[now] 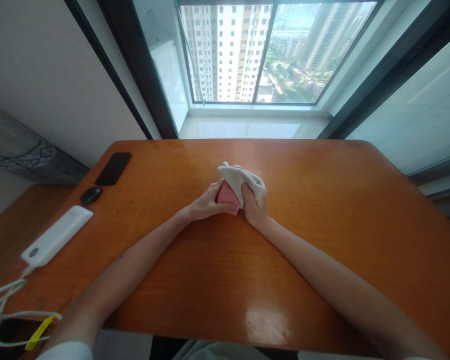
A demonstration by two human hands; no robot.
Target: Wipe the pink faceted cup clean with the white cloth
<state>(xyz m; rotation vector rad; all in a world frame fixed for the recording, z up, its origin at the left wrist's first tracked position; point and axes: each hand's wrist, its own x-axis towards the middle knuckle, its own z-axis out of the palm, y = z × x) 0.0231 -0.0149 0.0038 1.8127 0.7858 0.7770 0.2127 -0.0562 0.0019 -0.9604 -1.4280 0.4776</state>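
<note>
My hands meet near the middle of the orange wooden table (180, 280). My left hand (210, 203) grips a folded pink cloth (228, 198) from its left side. My right hand (254, 205) is closed on a crumpled white cloth (240, 178), which lies over the top of the pink one and presses against it. Part of the pink cloth is hidden under the white fabric and my fingers. Both forearms rest along the tabletop.
A black smartphone (113, 168), a black computer mouse (91, 195) and a white power bank (56, 236) lie at the table's left side. A white cable with a yellow tag (40, 332) trails off the near-left corner. A large window (277, 55) stands beyond the far edge.
</note>
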